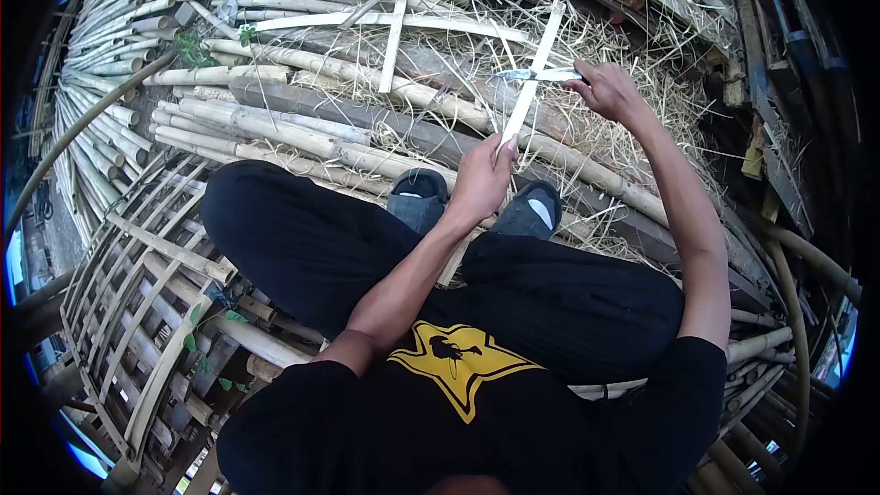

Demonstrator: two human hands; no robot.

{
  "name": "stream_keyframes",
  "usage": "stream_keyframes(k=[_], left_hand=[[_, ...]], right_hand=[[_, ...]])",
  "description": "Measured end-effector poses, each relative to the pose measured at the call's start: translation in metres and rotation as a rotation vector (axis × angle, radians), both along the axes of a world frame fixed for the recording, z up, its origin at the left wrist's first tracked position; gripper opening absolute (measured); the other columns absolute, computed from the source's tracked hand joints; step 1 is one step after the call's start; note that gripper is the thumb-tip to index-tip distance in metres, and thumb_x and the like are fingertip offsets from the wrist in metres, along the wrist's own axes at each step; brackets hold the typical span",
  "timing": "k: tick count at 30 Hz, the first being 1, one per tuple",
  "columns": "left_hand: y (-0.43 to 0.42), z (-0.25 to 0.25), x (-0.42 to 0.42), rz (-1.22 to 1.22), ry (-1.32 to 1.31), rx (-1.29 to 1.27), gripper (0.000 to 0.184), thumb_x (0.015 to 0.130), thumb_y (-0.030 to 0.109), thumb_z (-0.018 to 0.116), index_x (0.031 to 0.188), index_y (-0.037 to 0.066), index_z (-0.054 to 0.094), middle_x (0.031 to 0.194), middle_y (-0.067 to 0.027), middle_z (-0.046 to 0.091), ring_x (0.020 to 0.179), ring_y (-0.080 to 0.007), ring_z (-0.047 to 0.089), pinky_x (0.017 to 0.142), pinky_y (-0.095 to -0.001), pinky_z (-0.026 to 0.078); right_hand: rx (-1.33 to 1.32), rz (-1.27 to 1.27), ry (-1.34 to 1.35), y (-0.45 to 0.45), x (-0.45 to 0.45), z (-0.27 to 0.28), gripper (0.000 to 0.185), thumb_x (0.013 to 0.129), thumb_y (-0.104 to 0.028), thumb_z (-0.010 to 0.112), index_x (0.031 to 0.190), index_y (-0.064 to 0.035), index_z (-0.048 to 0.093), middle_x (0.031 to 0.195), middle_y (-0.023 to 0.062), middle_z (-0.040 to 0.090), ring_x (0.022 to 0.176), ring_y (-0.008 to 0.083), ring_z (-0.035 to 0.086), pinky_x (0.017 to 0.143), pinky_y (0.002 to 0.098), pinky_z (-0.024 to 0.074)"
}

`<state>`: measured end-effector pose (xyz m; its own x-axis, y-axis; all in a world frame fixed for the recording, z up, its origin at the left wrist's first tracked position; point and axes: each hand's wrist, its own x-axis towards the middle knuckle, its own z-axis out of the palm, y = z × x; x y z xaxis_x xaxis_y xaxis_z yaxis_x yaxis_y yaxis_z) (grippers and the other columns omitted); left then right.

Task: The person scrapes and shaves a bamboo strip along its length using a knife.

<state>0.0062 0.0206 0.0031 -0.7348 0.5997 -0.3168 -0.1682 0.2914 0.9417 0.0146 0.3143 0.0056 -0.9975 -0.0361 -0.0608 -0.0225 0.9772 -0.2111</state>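
"Bamboo, pale. Where is the worked strip (544, 38)?"

"Beyond the sandals (417, 213), slanting away from the wearer, far end over loose shavings (642, 142)."

"Progress?"

"The piece is already flat and narrow, so I judge the splitting done and shaving in hand. How much remains, I cannot tell. A second strip (396, 37) lies apart, across the poles (339, 64); whether finished, undetermined."

"Hands?"

"Left hand (483, 178): fingers closed round the worked strip's nearer part, forearm reaching forward between the knees. Right hand (607, 93): fingers curled tight about the handle of a knife (554, 75), arm stretched forward on the right, elbow slightly bent."

"Blade?"

"Crosswise at the worked strip, well ahead of the left fingers. Whether the edge bites is too small to tell."
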Motion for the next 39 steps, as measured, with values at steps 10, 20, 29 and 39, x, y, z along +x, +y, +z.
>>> stream_keyframes(k=[10, 20, 29, 39], left_hand=[[-0.013, 0.009, 0.011, -0.081, -0.14, 0.077, 0.022, 0.1, 0.019, 0.046, 0.089, 0.003, 0.054, 0.063, 0.0065, 0.042, 0.054, -0.0008, 0.034, 0.046, -0.0192, 0.027], [-0.02, -0.01, 0.002, -0.037, -0.256, 0.02, 0.027, 0.1, 0.026, 0.047, 0.087, 0.003, 0.053, 0.06, 0.0058, 0.041, 0.048, -0.002, 0.032, 0.042, -0.0212, 0.027], [-0.016, -0.022, 0.005, -0.017, -0.12, 0.011, 0.025, 0.099, 0.024, 0.047, 0.086, 0.004, 0.053, 0.059, 0.0057, 0.041, 0.049, -0.0023, 0.034, 0.043, -0.0219, 0.027], [-0.016, -0.002, 0.001, -0.028, -0.278, -0.024, 0.026, 0.098, 0.022, 0.046, 0.089, 0.0, 0.057, 0.064, -0.0026, 0.05, 0.058, -0.0092, 0.043, 0.054, -0.0294, 0.038]], right_hand=[[0.16, -0.051, 0.159, 0.031, 0.008, 0.012, 0.051, 0.094, -0.055, 0.04, 0.086, -0.0064, 0.052, 0.059, 0.0161, 0.057, 0.058, 0.038, 0.058, 0.056, 0.0479, 0.0459], [-0.347, -0.293, -0.342, -0.013, 0.001, -0.013, 0.067, 0.093, -0.059, 0.039, 0.067, 0.0008, 0.055, 0.061, 0.0174, 0.053, 0.058, 0.0324, 0.049, 0.062, 0.0442, 0.0405], [-0.297, -0.327, -0.321, -0.027, -0.002, -0.024, 0.057, 0.087, -0.049, 0.055, 0.068, 0.0045, 0.06, 0.061, 0.0227, 0.057, 0.06, 0.0375, 0.058, 0.061, 0.0462, 0.0448], [-0.088, -0.37, -0.257, -0.052, -0.017, 0.0, 0.038, 0.079, -0.033, 0.058, 0.075, 0.0038, 0.067, 0.071, 0.025, 0.064, 0.07, 0.0386, 0.065, 0.071, 0.0459, 0.052]])
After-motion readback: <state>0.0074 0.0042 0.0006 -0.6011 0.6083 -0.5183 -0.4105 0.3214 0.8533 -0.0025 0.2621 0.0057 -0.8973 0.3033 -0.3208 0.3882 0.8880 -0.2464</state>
